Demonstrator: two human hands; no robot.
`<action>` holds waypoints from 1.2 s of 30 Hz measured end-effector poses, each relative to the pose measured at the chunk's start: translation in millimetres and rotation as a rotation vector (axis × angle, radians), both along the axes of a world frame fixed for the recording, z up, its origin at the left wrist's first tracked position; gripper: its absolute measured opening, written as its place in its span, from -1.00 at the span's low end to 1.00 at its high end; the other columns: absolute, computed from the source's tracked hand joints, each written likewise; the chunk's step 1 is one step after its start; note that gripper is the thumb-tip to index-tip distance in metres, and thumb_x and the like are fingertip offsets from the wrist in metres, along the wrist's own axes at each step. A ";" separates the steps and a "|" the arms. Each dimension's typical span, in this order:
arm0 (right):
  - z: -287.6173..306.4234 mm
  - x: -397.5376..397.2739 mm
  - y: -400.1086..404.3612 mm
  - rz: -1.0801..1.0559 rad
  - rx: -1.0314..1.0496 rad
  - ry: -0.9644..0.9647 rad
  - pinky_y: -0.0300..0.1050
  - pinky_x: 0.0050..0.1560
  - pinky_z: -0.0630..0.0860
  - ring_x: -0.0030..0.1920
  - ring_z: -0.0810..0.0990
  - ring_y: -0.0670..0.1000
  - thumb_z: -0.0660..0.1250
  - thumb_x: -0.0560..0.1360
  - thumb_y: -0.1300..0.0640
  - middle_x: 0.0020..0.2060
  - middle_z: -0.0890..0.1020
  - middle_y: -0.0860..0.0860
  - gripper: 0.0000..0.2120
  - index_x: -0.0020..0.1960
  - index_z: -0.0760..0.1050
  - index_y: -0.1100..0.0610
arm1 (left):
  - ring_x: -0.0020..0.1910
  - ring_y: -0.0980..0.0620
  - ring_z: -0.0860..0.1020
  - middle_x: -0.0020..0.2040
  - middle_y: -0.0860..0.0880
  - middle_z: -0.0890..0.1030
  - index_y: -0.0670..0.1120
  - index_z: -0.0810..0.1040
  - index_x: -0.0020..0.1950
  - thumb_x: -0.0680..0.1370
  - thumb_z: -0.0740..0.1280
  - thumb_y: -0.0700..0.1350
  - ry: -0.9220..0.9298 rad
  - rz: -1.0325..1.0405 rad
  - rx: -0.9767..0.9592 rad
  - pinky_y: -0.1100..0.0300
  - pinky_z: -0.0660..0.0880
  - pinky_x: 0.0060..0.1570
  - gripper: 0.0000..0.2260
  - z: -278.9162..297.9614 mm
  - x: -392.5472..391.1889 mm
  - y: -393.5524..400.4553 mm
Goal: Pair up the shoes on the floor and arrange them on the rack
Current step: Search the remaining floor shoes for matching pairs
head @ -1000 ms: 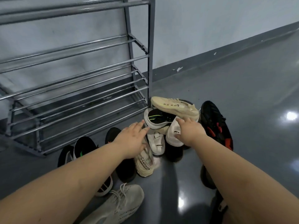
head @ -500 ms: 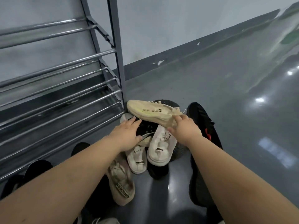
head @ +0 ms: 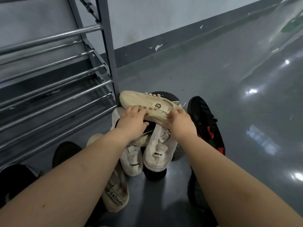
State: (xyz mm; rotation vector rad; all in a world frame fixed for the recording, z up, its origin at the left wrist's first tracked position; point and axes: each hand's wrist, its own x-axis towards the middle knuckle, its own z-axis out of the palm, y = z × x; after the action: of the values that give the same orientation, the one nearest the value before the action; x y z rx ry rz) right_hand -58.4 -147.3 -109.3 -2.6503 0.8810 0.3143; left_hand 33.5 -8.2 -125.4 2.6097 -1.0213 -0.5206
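A cream sneaker point(head: 146, 102) lies on its side on top of a heap of shoes at the foot of the metal rack point(head: 106, 51). My left hand point(head: 132, 122) rests on its near edge at the toe half, fingers over the sole. My right hand point(head: 180, 123) pinches its heel end. Under it lie two white shoes point(head: 157, 154) with black tags, a white-and-black shoe mostly hidden by my left hand, and a black-and-red sneaker point(head: 205, 122) to the right.
A beige slip-on point(head: 116, 194) lies under my left forearm. Black shoes point(head: 65, 153) sit at the lower left by the rack's bottom rails point(head: 57, 102), which hold nothing. Grey floor stretches right to a dark skirting and wall point(head: 164, 18).
Both hands have reached forward onto the cream sneaker: the left moved from the white-and-black shoe to its sole edge, and the right closed on its heel. The view shifted closer and rightward.
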 end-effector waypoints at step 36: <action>220.2 -107.4 186.1 0.401 0.087 -0.214 -0.18 -0.15 0.34 -0.13 0.48 0.00 0.22 0.55 0.01 -0.18 0.51 -0.07 -0.89 -0.06 0.41 0.05 | 0.24 0.08 0.41 0.24 0.09 0.43 0.09 0.42 0.24 0.47 0.30 0.23 -0.122 -0.085 0.060 0.13 0.33 0.27 -0.59 225.4 -105.7 271.4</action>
State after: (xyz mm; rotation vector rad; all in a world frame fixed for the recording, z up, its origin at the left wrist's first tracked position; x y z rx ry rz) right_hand -165.8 38.8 111.0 -2.6990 0.2609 0.1523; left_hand -72.2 263.2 100.0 2.6884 -1.1766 -0.4214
